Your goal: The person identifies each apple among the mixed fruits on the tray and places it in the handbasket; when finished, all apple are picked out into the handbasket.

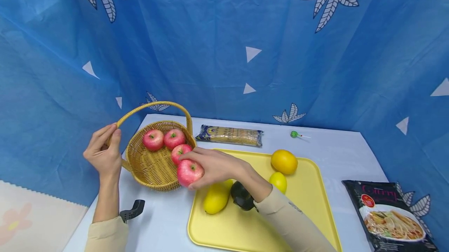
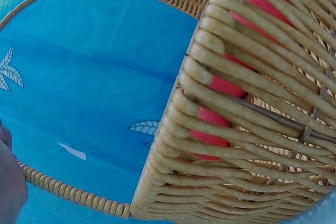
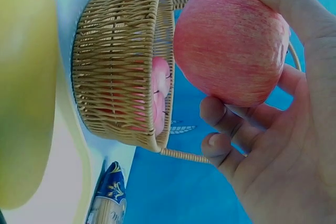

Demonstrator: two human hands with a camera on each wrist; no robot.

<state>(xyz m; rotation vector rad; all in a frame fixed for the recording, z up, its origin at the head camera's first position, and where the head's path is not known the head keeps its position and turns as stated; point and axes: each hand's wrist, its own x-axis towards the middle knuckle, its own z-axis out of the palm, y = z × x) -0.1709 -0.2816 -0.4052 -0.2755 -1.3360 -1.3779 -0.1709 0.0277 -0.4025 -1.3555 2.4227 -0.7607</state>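
My left hand (image 1: 105, 148) pinches the handle of the wicker basket (image 1: 131, 154) on its left side. Inside the basket lie three red apples, among them a left one (image 1: 153, 140), a back one (image 1: 174, 138) and one nearer the right rim (image 1: 180, 152). My right hand (image 1: 217, 165) grips another red apple (image 1: 190, 173) by the basket's right rim. In the right wrist view that apple (image 3: 231, 43) sits between thumb and fingers, with the basket (image 3: 118, 72) beyond it. Through the weave in the left wrist view, red apple skin (image 2: 212, 129) shows.
A yellow tray (image 1: 315, 205) bears a yellow mango (image 1: 216, 198), a dark round fruit (image 1: 242, 196), a lemon (image 1: 278, 182) and an orange-yellow fruit (image 1: 284, 161). Behind lie a spaghetti pack (image 1: 229, 135) and a green lollipop (image 1: 294, 134). A black noodle bag (image 1: 389, 215) lies right; a black curved object (image 1: 133, 210) lies front left.
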